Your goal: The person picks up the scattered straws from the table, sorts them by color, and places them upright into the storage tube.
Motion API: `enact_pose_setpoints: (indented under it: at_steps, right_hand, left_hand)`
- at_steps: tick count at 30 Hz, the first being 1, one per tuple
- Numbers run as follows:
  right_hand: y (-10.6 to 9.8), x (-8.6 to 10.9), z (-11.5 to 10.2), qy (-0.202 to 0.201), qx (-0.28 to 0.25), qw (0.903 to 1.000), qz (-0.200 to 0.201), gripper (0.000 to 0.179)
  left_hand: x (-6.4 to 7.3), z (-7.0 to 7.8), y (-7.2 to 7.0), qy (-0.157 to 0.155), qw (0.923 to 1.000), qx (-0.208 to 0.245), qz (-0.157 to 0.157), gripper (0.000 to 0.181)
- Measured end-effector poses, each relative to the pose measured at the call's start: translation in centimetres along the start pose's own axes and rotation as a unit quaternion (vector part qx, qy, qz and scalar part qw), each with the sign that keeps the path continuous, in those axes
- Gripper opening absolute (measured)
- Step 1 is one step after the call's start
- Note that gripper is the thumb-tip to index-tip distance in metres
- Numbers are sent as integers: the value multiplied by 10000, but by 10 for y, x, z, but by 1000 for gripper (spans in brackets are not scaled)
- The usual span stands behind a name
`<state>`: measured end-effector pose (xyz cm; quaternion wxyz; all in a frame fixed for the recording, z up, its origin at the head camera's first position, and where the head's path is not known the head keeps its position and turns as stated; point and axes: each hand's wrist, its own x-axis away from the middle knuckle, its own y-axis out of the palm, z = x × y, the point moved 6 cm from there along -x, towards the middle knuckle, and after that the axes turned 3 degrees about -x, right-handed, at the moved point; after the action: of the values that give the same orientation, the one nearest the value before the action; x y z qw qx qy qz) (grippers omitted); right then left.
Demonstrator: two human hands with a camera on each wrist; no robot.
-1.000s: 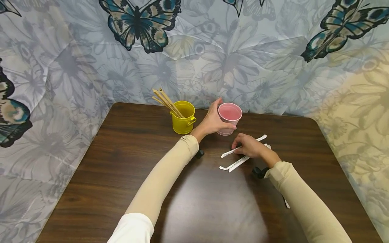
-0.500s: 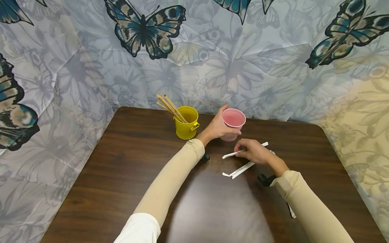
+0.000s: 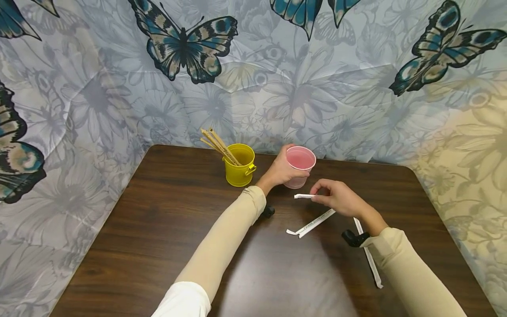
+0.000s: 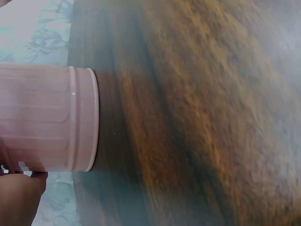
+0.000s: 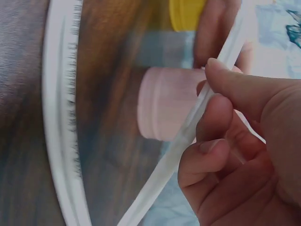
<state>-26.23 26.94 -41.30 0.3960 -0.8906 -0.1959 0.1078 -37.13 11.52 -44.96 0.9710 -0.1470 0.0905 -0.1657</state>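
Observation:
My left hand [image 3: 279, 169] holds a small pink cup [image 3: 298, 181] by its side, thumb across the front and fingers behind. In the left wrist view the ribbed cup [image 4: 42, 117] shows its base end, with part of a finger [image 4: 21, 195] at the lower left. Just right of the cup, my right hand [image 3: 340, 197] pinches a white paper-wrapped straw [image 3: 303, 196] between thumb and fingertips, held above the table. The right wrist view shows that wrapped straw [image 5: 162, 165] slanting past the cup. Below lie wrapped straws [image 3: 316, 224], side by side, with small print on the paper.
A yellow bucket [image 3: 239, 176] holding several tan straws [image 3: 219, 145] stands left of the cup. Another white wrapped straw [image 3: 372, 266] lies partly under the right forearm. The brown table [image 3: 166, 220] ends at a butterfly-print cloth [image 3: 253, 110] behind.
The right hand has picked up a wrapped straw and raised it from beside the others on the table. The left hand stays on the pink cup. The head view has shifted slightly.

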Motion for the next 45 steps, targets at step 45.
enact_pose_setpoints:
  at_steps: [45]
  right_hand:
    - [-46,-113,-70,16,-1703,9741,1485,22]
  left_hand:
    - [2,30,-6,945,9888,741,-892,68]
